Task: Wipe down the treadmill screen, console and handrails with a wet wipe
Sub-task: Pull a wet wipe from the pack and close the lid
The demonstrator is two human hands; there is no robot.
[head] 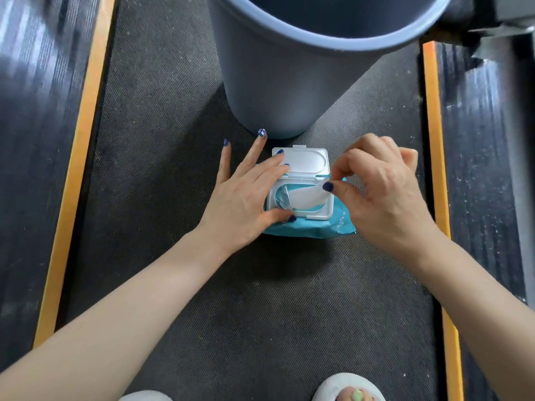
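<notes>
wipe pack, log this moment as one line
left hand steadies wipe pack | lid open | right hand pinches wipe | bin behind

No readable text, brand, number or sign found anywhere. Teal wipes pack [327, 227] carried only small white marks along right side, too tiny and blurred to read. White flip lid [304, 160] was blank. Grey bucket [278, 82] bore no label.

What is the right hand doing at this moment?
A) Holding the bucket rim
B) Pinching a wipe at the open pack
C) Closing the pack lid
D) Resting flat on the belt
B: the right hand pinches the white wipe coming from the wipe pack, whose lid stands open.
</notes>
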